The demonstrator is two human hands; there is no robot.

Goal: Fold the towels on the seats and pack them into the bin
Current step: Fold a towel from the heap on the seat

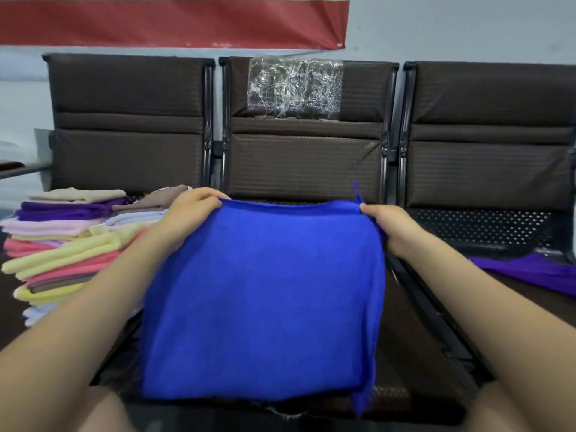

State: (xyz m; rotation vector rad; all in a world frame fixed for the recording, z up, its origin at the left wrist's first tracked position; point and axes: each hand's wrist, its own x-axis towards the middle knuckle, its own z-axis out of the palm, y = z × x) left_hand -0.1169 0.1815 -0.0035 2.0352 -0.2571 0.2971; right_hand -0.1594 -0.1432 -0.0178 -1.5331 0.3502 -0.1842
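A bright blue towel [265, 294] is stretched out over the middle seat [305, 163], hanging down toward me. My left hand [190, 213] pinches its far left corner and my right hand [389, 226] pinches its far right corner, so the top edge is taut between them. A pile of folded towels [68, 244] in beige, purple, pink, yellow and brown lies on the left seat [127, 157]. A purple towel [536, 272] lies loose on the right seat [486, 226]. No bin is in view.
Three dark brown seats stand in a row against a pale wall with a red banner [174, 23]. Clear plastic film [294, 85] is stuck on the middle backrest. A table edge [21, 169] shows at far left.
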